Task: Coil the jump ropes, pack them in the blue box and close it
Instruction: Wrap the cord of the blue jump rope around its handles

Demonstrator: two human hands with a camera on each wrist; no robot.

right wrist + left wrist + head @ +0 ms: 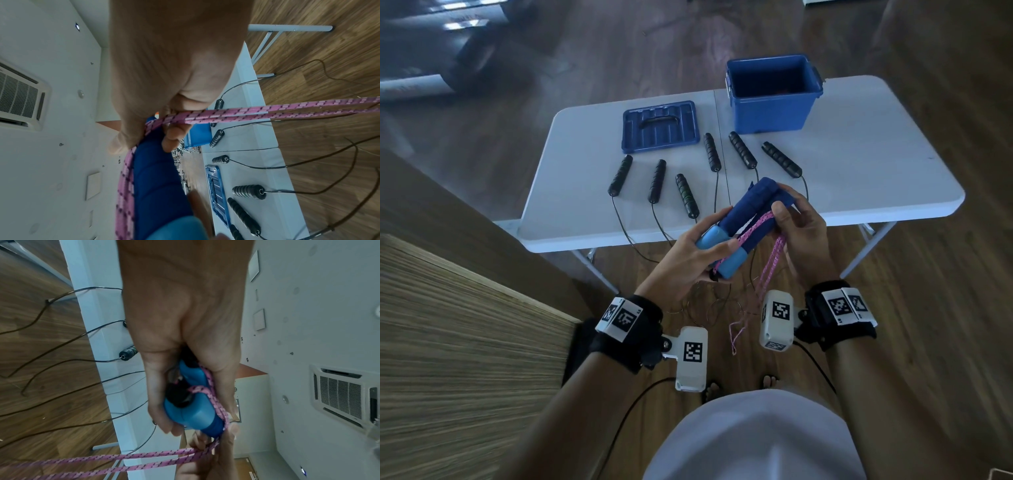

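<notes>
A white folding worktop (859,164) stands on a dark wood floor (585,61). A wood-grain surface (448,359) sits at left. A ceiling air-conditioner vent (341,395) shows overhead.
</notes>
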